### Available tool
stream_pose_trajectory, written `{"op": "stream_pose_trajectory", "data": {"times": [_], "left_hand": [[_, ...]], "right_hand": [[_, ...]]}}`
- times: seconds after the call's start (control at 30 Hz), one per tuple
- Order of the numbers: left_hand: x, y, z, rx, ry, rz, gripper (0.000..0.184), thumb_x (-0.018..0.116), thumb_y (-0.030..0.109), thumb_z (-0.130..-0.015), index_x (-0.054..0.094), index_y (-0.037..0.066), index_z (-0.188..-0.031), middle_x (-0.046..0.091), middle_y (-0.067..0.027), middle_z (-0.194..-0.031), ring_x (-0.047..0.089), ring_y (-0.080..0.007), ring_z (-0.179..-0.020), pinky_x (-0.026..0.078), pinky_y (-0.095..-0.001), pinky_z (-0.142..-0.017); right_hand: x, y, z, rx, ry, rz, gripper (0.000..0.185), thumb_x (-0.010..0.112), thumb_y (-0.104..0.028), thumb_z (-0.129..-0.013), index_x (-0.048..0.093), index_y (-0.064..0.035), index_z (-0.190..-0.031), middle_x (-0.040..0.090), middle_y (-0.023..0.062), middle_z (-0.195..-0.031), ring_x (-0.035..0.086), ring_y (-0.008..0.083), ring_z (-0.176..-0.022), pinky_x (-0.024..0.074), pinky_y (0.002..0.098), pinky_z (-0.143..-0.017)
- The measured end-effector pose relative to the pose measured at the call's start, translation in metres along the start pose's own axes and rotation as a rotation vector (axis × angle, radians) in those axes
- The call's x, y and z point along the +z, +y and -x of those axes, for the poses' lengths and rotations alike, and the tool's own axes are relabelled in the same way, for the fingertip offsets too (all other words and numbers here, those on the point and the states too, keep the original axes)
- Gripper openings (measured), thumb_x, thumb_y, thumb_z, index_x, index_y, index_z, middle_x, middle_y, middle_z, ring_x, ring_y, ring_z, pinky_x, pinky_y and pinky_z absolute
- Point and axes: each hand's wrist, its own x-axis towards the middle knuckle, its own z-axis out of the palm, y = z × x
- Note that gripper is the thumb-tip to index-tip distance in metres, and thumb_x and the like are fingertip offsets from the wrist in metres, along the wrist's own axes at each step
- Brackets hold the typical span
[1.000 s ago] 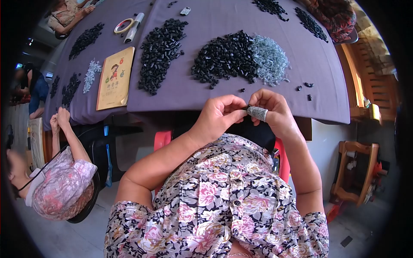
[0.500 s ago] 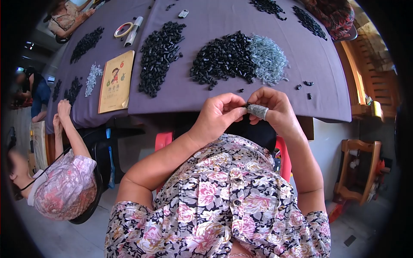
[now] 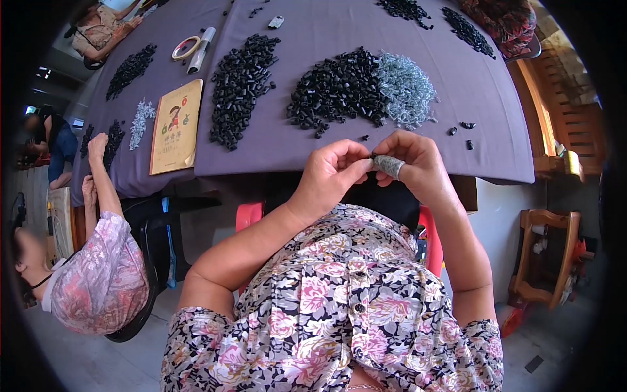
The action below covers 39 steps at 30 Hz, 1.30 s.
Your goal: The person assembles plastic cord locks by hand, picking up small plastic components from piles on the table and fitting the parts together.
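Observation:
My left hand [image 3: 332, 175] and my right hand [image 3: 418, 163] meet at the table's near edge, fingertips pinched together. Between them is a small black plastic piece [image 3: 373, 156], mostly covered by the fingers. Grey wrapping [image 3: 389, 167] covers my right thumb. Just beyond my hands lies a heap of short black plastic tubes [image 3: 336, 91], touching a pile of small clear plastic pieces [image 3: 408, 90]. To the left is a second heap of black tubes [image 3: 241, 88]. A few loose black pieces [image 3: 467, 125] lie off to the right.
A yellow booklet [image 3: 176, 127], a tape roll [image 3: 186, 48] and a clear roll [image 3: 202, 49] lie on the purple-grey tablecloth [image 3: 287, 153]. A co-worker [image 3: 98, 281] sits at left, reaching toward black pieces. Other people sit at the far side. A wooden stool [image 3: 545, 258] stands at right.
My hands stay together in nearly the same place, with slight finger movement. The co-worker at left has stretched one arm farther over the table.

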Motion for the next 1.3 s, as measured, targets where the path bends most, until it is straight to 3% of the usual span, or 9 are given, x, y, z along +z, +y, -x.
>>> {"op": "stream_pose_trajectory", "data": {"times": [0.13,0.33,0.43,0.47,0.6,0.73,0.97,1.1,1.3], "left_hand": [[0.0,-0.003,0.0,0.025,0.006,-0.001,0.014,0.062,0.009,-0.092,0.062,0.0,-0.103,0.067,-0.0034,-0.091,0.062,-0.0066,-0.077,0.05,-0.02,-0.07],[0.001,0.001,0.002,-0.017,0.024,0.074,0.012,0.06,0.008,-0.092,0.062,0.001,-0.1,0.065,-0.0027,-0.088,0.06,-0.007,-0.077,0.049,-0.0211,-0.072],[0.003,0.002,0.002,0.0,0.022,0.092,0.012,0.059,0.008,-0.091,0.062,0.001,-0.1,0.065,-0.0029,-0.089,0.059,-0.0071,-0.079,0.048,-0.0208,-0.073],[0.005,0.002,0.003,-0.008,0.029,0.142,0.012,0.059,0.008,-0.091,0.062,0.001,-0.1,0.064,-0.0029,-0.09,0.059,-0.0069,-0.08,0.048,-0.0208,-0.074],[0.008,0.001,0.002,-0.05,0.06,0.253,0.013,0.059,0.009,-0.091,0.062,0.001,-0.1,0.064,-0.0025,-0.092,0.06,-0.0068,-0.082,0.049,-0.0216,-0.077],[0.007,-0.011,0.002,-0.045,0.107,0.25,0.014,0.058,0.009,-0.093,0.063,0.001,-0.102,0.065,-0.0016,-0.092,0.06,-0.0065,-0.082,0.049,-0.0216,-0.077],[0.002,-0.024,0.011,-0.066,-0.075,-0.134,0.017,0.049,0.007,-0.096,0.064,-0.003,-0.1,0.064,-0.0004,-0.088,0.057,-0.0045,-0.079,0.047,-0.0208,-0.073],[0.01,-0.029,0.031,-0.075,-0.052,-0.207,0.02,0.046,0.006,-0.096,0.063,-0.004,-0.095,0.062,0.0009,-0.085,0.053,-0.0036,-0.075,0.045,-0.0214,-0.067],[0.018,-0.035,0.031,-0.079,0.049,-0.018,0.019,0.049,0.006,-0.093,0.061,-0.004,-0.083,0.058,0.0014,-0.073,0.047,-0.0037,-0.067,0.041,-0.024,-0.059]], "right_hand": [[0.002,0.002,0.002,-0.011,0.015,0.004,0.008,0.062,0.001,-0.087,0.062,0.0042,-0.094,0.067,0.0071,-0.084,0.065,0.01,-0.074,0.0543,0.0238,-0.065],[0.002,0.001,0.005,-0.062,0.001,0.116,0.023,0.069,-0.002,-0.081,0.062,0.0038,-0.102,0.067,0.0063,-0.087,0.064,0.0139,-0.077,0.0527,0.0293,-0.068],[0.012,-0.014,0.014,-0.296,0.064,0.642,0.035,0.073,-0.008,-0.077,0.062,0.0014,-0.109,0.066,0.0091,-0.091,0.064,0.022,-0.077,0.052,0.0325,-0.07],[0.016,-0.013,0.014,-0.359,0.055,0.686,0.038,0.074,-0.01,-0.073,0.061,-0.0017,-0.107,0.062,0.0113,-0.092,0.063,0.0289,-0.08,0.0518,0.0356,-0.069],[0.023,-0.001,0.008,-0.531,0.142,1.087,0.05,0.065,0.0,-0.063,0.055,-0.0024,-0.111,0.057,0.0122,-0.087,0.06,0.0331,-0.085,0.0497,0.0419,-0.069],[0.028,0.01,0.003,-0.602,0.208,1.248,0.028,0.07,-0.009,-0.066,0.053,-0.0037,-0.088,0.058,0.0087,-0.083,0.063,0.0265,-0.08,0.0525,0.0364,-0.064],[0.031,0.023,0.016,-0.586,0.11,1.371,0.019,0.065,-0.014,-0.073,0.053,-0.0042,-0.085,0.057,0.0083,-0.079,0.063,0.0232,-0.074,0.0521,0.0335,-0.06],[0.036,0.038,0.028,-0.584,0.05,1.389,0.016,0.062,-0.015,-0.076,0.053,-0.0033,-0.083,0.057,0.0082,-0.077,0.063,0.0224,-0.072,0.0516,0.032,-0.059],[0.034,0.047,0.028,-0.597,0.047,1.342,0.012,0.06,-0.013,-0.076,0.054,-0.0045,-0.082,0.058,0.0086,-0.077,0.064,0.0229,-0.071,0.0517,0.0335,-0.059]]}}
